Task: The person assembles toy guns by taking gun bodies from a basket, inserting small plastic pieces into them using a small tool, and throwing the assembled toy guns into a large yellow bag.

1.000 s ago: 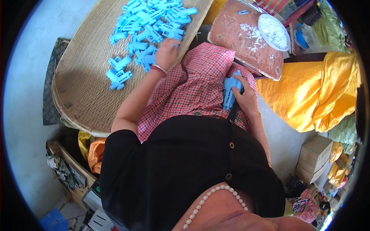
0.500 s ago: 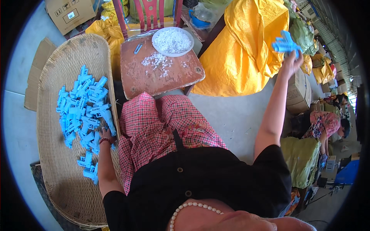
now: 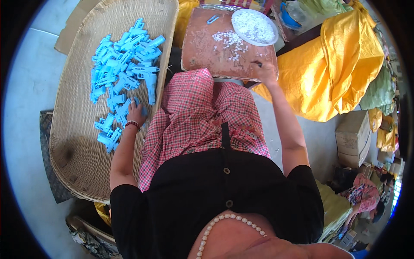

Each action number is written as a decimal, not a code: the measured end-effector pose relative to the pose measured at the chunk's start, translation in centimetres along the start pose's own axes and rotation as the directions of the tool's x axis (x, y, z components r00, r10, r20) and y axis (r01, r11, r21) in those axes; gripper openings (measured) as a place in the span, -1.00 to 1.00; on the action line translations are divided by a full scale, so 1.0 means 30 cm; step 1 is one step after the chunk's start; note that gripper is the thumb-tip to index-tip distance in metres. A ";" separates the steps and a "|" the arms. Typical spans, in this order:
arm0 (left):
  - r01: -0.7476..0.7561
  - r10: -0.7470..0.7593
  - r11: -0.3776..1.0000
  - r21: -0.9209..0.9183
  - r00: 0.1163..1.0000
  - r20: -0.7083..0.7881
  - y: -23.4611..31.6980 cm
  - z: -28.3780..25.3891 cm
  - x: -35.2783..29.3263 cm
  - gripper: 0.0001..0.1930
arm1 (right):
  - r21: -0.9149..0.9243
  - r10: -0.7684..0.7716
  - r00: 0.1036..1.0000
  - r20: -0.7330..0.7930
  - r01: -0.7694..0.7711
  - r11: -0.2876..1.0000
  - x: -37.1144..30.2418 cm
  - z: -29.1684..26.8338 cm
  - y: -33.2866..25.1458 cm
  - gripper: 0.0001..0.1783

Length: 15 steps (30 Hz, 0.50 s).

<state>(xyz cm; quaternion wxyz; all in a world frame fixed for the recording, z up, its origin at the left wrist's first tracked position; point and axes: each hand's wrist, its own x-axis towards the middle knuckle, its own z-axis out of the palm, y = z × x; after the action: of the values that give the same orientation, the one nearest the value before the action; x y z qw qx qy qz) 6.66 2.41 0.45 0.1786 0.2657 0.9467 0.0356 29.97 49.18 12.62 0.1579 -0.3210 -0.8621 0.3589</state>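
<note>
Inside the woven tray (image 3: 69, 142) lies a pile of light blue toy pistols (image 3: 114, 64). At the near right side of the pile, my left hand (image 3: 138, 113) has its fingers closed round one blue toy pistol (image 3: 122, 111), partly covered by the hand. My right hand (image 3: 265, 72) is over the near right corner of the brown board-topped seat (image 3: 200, 56); its fingers are too blurred to read, and no toy pistol shows in it. Small white plastic pieces (image 3: 230, 39) are scattered on the seat, beside a white bowl (image 3: 274, 38) heaped with more of them.
A small blue clip-like piece (image 3: 212, 19) lies at the seat's far left. Right of the seat stands a big yellow sack (image 3: 327, 73), with a cardboard box (image 3: 353, 138) beyond it. Another person (image 3: 364, 192) is bent over at the far right.
My right hand has come in from the far right to the seat, and the toy pistol it held is gone from it. My left hand stays at the pile; the whole view has shifted.
</note>
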 end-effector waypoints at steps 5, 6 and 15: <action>-0.400 0.114 0.878 -0.262 0.708 -0.697 0.214 -0.286 -0.016 -0.41 | -0.100 -0.246 0.968 -0.045 0.240 0.966 0.111 0.239 0.073 -0.82; -0.481 0.104 0.820 -0.310 0.659 -0.745 0.324 -0.378 -0.050 -0.41 | -0.147 -0.217 0.976 -0.019 0.212 0.966 0.122 0.265 0.075 -0.81; -0.784 0.576 0.229 -0.577 0.588 -0.568 0.808 -0.386 -0.247 -0.43 | -0.295 -0.121 0.991 0.064 0.134 0.946 0.106 0.201 0.135 -0.61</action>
<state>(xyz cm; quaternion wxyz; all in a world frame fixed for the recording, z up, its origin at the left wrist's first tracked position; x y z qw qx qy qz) 20.30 19.67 17.57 0.1278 0.5384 0.6228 0.5532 26.35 50.36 5.67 0.1110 -0.2765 -0.9287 0.2208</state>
